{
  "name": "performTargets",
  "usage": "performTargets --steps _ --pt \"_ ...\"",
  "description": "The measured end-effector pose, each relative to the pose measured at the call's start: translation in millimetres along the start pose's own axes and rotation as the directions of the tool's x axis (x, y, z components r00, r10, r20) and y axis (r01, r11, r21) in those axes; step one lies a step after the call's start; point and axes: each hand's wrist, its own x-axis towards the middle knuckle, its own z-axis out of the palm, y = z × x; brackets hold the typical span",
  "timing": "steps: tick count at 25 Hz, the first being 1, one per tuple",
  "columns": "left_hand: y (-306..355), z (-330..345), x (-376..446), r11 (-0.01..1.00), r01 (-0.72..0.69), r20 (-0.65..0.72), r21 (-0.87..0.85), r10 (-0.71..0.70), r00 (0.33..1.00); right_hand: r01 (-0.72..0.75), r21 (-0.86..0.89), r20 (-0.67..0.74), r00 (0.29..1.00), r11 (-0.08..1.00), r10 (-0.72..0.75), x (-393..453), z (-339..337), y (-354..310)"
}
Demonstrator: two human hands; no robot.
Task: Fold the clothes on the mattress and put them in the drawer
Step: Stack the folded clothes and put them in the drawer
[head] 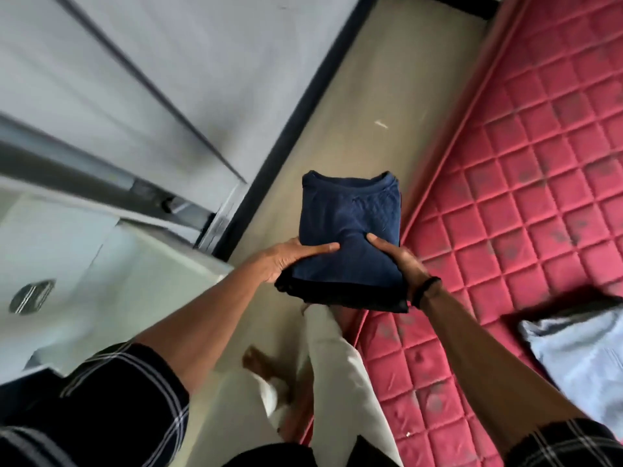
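Note:
A folded navy blue shirt (350,217) lies on top of a darker folded garment (354,296), and I carry both as a stack above the floor. My left hand (290,261) grips the stack's left edge, thumb on top. My right hand (399,261), a dark band at its wrist, grips the right edge the same way. The red quilted mattress (526,183) fills the right side. A light blue garment (586,358) lies unfolded on it at the lower right. No drawer can be made out in this blurred view.
A pale cabinet or appliance top (84,264) stands at the left, with grey wall panels (151,79) behind it. A strip of beige floor (354,129) runs between the wall and the mattress. My legs in light trousers (333,365) are below the stack.

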Motion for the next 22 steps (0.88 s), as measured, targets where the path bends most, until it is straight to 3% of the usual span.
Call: performTargets --steps 6,9,13,19,22 --pt "-132.6 -63.6 -120.7 0.948 -0.21 -0.199 -0.237 0.164 0.966 0.079 -0.291 0.235 0.972 0.953 -0.009 -22.2 141.8 64.6" --pt "-212.4 -96.1 -182.4 0.898 -0.271 -0.391 -0.347 0.124 0.912 0.094 -0.499 0.324 0.942 0.861 0.085 -31.4 228.2 108.5" --pt "-291.5 -119.6 -226.5 0.802 -0.355 -0.51 -0.48 0.074 0.857 0.083 -0.651 0.398 0.883 0.755 0.247 -32.1 309.6 152.4" --pt "-376.5 -205.3 -203.5 0.67 -0.482 -0.636 -0.565 0.019 0.771 0.115 -0.797 0.415 0.817 0.593 0.4 55.8 415.7 194.1" --pt "-405.7 -250.8 -160.7 0.615 -0.493 -0.634 -0.615 -0.014 0.773 0.127 -0.832 0.393 0.822 0.54 0.413 115.0 441.7 218.6"
